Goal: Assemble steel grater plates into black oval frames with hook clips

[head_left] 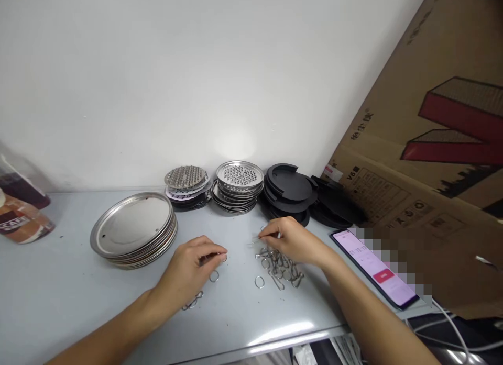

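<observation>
- Right hand (291, 240) pinching a blurred wire clip (253, 242), jutting leftward past the fingers, long axis running sideways!
- Left hand (194, 261) grips a metal ring (224, 257) at its fingertips.

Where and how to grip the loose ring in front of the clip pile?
Probably take the loose ring by its near-left rim, pinched from above and the near left: it seems to lie flat, apart from the clip pile behind and to its right.

One pile of clips and rings (280, 263) is too tangled to count. To its right, one phone (363, 260) and one carton (393, 181); behind it, two grater stacks (238, 191) and two black-disc stacks (293, 189); to its left, one metal-plate stack (135, 226) and two bottles (23, 218).
</observation>
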Available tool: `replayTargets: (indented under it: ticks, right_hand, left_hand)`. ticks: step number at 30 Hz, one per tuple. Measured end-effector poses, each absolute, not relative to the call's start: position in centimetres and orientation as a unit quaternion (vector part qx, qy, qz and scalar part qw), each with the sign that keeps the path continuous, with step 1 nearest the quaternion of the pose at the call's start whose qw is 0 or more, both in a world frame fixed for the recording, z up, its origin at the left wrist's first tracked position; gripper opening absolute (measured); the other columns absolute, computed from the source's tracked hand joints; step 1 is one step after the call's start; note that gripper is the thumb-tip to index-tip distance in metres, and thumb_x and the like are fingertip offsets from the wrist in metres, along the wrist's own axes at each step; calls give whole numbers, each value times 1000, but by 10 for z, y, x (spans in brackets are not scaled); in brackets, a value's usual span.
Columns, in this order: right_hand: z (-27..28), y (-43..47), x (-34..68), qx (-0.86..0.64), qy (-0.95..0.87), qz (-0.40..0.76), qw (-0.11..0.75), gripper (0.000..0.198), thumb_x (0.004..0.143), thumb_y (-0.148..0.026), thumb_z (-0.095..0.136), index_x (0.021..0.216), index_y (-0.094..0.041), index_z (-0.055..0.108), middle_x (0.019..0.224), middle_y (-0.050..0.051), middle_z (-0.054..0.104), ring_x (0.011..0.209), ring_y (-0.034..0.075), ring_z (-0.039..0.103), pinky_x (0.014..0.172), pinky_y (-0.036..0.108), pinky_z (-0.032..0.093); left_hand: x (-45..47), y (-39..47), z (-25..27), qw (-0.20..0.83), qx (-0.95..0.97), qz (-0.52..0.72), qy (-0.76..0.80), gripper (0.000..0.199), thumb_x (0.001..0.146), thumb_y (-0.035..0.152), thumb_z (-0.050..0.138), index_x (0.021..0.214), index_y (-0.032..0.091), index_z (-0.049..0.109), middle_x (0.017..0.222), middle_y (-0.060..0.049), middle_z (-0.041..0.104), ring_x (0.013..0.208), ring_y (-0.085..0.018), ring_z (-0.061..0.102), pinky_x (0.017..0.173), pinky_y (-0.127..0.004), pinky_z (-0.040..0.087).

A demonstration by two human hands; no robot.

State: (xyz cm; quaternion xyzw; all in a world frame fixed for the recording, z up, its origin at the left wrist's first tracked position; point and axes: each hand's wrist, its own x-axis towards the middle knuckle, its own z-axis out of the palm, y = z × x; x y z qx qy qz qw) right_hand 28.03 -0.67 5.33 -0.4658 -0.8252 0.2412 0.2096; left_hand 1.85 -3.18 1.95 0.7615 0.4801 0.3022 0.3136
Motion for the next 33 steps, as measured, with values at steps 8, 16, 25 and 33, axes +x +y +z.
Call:
replayTargets:
  ticks: [8,16,25,33]
  right_hand:
    - [60,8,322,-513,-801,291,108,23,83,-32,60,87,-18,77,63,-1,62,55,12,45,51,24,32]
    - [44,-7,272,-454,-811,324,178,20,89,-29,58,90,-18,75,70,1,67,59,13,55,56,24,40]
    - [31,-30,229,-375,-809,365,267,22,89,-30,65,109,-23,72,83,2,68,66,13,59,61,25,46]
    - [32,-43,216,-305,-809,358,354,17,91,-21,62,101,-26,75,90,4,67,80,14,64,73,26,51]
  left_hand:
    - [22,-30,34,379,778,243,438,27,93,30,54,112,28,73,110,-1,74,100,-17,66,90,-27,47]
    - [-38,-28,57,335,819,14,465,38,59,39,85,90,24,72,79,3,64,72,-17,60,58,-23,40]
    - [-14,-30,48,483,746,100,448,17,78,34,69,85,18,70,70,2,62,66,-14,55,59,-23,39]
    - [1,-30,35,687,577,226,379,21,79,28,73,91,13,67,68,2,61,62,-11,55,65,-25,44]
